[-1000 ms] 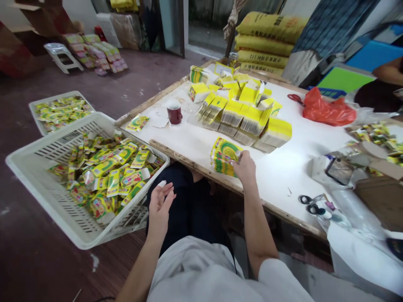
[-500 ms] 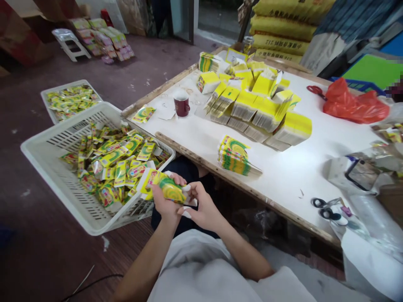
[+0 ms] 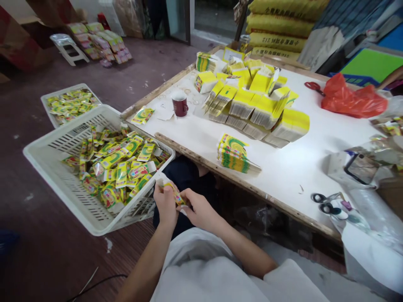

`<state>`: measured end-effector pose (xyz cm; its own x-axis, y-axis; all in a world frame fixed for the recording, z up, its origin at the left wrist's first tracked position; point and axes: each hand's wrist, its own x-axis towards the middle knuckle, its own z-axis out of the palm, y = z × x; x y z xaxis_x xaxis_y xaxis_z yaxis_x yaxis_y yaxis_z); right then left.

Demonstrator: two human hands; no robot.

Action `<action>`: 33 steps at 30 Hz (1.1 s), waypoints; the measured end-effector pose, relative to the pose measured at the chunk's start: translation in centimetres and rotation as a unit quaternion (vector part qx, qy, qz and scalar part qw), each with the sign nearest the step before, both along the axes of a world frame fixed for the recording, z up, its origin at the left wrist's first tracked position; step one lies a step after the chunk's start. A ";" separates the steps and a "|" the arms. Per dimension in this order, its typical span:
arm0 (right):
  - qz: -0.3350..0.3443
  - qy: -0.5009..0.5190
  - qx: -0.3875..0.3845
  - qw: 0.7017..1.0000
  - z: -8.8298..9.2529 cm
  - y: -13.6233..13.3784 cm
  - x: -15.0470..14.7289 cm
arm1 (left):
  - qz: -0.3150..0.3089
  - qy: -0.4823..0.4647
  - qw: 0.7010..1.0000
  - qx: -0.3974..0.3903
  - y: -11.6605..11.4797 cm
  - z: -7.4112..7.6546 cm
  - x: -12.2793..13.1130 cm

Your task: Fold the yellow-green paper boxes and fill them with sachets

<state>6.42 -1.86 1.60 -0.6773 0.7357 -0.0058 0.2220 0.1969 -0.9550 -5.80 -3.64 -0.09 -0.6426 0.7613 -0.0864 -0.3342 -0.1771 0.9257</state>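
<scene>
A small yellow and green printed cardboard box (image 3: 175,194) is held in front of my lap, partly hidden by my fingers. My left hand (image 3: 165,206) is closed around it from the left, with a white flap sticking out above the fingers. From the right, my right hand (image 3: 201,210) pinches the box's near end, where a bit of white shows. Just left of my hands, a white plastic basket (image 3: 67,184) holds many similar boxes (image 3: 121,174), some with white end flaps standing out.
On the white table (image 3: 195,136) lie a small stack of flat cartons (image 3: 234,154), larger rows of yellow cartons (image 3: 252,107), a maroon mug (image 3: 179,105), a red plastic bag (image 3: 352,98) and scissors (image 3: 327,205). Another person's arm (image 3: 390,79) shows at the right edge. A second basket (image 3: 47,107) stands behind.
The box has been turned from lying broadside to a steeper, end-on angle. My left hand has rotated, its back now towards me, while my right hand stays at the near end.
</scene>
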 end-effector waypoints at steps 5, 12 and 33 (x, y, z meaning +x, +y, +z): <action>-0.096 0.027 0.057 0.993 0.1 1.6 0.8 | 0.007 -0.007 1.000 0.006 0.2 -0.3 -0.7; -0.119 0.046 0.304 0.944 1.6 5.7 3.7 | -0.118 0.045 0.992 0.032 -0.6 1.1 -5.4; 0.004 0.251 -0.377 0.891 -0.1 3.8 0.9 | -0.225 0.552 0.801 -0.055 -1.0 0.8 -1.0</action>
<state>7.32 1.89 1.46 -0.7395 0.6455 -0.1911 -0.2693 -0.5438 -0.7948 -6.83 -4.62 0.73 -0.0356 0.9641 0.2632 0.6920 -0.1662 0.7025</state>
